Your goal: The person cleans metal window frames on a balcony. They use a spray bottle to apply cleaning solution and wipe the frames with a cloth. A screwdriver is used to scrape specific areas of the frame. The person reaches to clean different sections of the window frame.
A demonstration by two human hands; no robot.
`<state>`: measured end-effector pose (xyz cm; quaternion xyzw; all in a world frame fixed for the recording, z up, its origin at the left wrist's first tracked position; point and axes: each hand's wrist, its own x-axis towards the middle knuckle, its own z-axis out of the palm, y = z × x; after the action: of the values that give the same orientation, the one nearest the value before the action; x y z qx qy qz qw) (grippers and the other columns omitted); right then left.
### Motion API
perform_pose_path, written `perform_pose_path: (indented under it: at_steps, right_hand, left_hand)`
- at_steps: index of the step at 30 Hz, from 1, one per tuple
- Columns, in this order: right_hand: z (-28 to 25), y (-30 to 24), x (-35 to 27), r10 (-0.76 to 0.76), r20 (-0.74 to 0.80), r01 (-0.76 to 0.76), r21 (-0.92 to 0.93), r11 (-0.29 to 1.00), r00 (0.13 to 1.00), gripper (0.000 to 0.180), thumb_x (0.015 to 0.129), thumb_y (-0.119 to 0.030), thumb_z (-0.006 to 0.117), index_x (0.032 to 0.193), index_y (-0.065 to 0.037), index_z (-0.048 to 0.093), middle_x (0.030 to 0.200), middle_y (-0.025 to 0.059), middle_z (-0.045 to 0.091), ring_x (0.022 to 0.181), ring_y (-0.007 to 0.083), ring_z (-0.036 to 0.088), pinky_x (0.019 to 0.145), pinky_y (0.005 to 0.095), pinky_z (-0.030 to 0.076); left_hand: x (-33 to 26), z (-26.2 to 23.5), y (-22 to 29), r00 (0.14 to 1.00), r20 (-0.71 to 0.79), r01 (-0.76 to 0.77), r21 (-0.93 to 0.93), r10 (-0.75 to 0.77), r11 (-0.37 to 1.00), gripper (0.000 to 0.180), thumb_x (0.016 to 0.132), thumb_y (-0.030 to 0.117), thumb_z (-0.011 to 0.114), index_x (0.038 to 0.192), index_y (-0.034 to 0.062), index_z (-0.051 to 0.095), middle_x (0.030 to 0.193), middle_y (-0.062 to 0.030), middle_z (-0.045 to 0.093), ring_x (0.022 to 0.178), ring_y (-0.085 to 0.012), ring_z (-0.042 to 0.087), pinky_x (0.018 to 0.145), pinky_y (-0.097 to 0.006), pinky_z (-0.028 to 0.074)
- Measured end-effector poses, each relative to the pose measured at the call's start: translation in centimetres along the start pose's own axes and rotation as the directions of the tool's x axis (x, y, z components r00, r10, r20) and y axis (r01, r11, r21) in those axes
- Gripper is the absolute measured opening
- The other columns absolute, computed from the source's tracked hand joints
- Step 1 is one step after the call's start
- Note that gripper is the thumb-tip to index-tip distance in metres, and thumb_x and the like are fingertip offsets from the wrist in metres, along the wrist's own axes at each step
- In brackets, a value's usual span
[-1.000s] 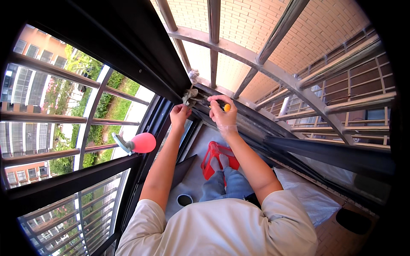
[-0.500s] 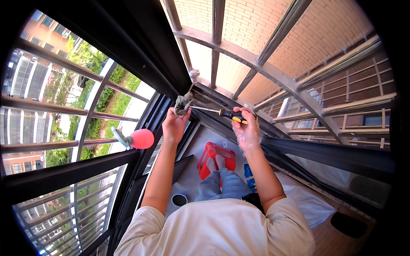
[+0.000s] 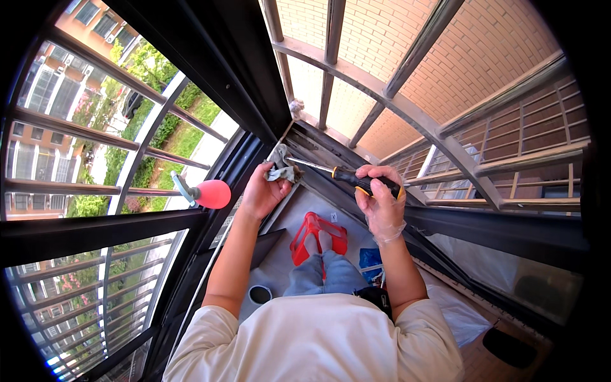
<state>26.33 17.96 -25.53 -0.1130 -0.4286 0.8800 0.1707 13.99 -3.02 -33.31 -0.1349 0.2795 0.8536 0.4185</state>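
A crumpled grey rag [image 3: 284,170] is pinched in the fingers of my left hand [image 3: 262,193], in front of the window frame corner. My right hand [image 3: 382,198], in a clear plastic glove, grips a screwdriver [image 3: 354,178] by its black and yellow handle. Its metal shaft points left, and the tip meets the rag; whether it is wrapped in the cloth I cannot tell. Behind both hands runs the dark window track [image 3: 315,148]. A small wad of whitish cloth or paper [image 3: 296,108] sits at the far end of the frame corner.
A pink spray bottle [image 3: 212,194] with a grey head stands on the left window rail. Metal security bars [image 3: 394,95] curve outside. Below, my feet are on a red step stool [image 3: 342,240], with a dark-filled cup [image 3: 259,294] and a blue package [image 3: 370,260] nearby.
The rag has come down and slightly right with my left hand, off the frame corner. My right hand and the screwdriver have shifted right and a little lower.
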Motion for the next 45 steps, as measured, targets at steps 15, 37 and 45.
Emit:
perform_pose_path:
  at_steps: [15,37,45]
  right_hand:
    - [0.3,-3.7,-2.2,-0.066,0.015,0.067,-0.132,0.989,0.998,0.009,0.081,-0.003,0.053,0.09,-0.003,0.053,0.095,0.0166,0.06,0.047,0.0097,0.047,0.038,0.0185,0.033]
    - [0.9,-6.1,-2.7,-0.22,0.228,0.317,-0.666,0.675,0.948,0.013,0.081,-0.012,0.063,0.091,-0.004,0.059,0.088,0.011,0.064,0.069,0.0174,0.06,0.065,0.0269,0.048]
    - [2.2,-5.0,-2.4,-0.18,0.285,0.334,-0.712,0.618,0.941,0.01,0.081,-0.012,0.065,0.086,-0.004,0.061,0.08,0.0071,0.064,0.073,0.0146,0.06,0.068,0.0256,0.047]
  left_hand:
    - [-3.1,2.3,-0.3,0.993,0.03,-0.12,0.144,0.117,0.982,0.055,0.076,0.002,0.04,0.131,-0.0043,0.035,0.125,-0.0185,0.05,0.114,-0.029,0.052,0.101,-0.04,0.04]
    - [-6.1,3.4,-1.5,0.997,0.062,0.054,-0.052,-0.051,0.997,0.043,0.096,0.027,0.033,0.123,-0.0027,0.046,0.117,-0.0175,0.056,0.109,-0.0283,0.055,0.098,-0.044,0.042]
    - [-8.9,4.8,-1.3,0.995,0.102,0.02,-0.026,-0.017,0.999,0.038,0.092,0.019,0.044,0.122,-0.0036,0.046,0.115,-0.0154,0.058,0.105,-0.0276,0.058,0.096,-0.042,0.043]
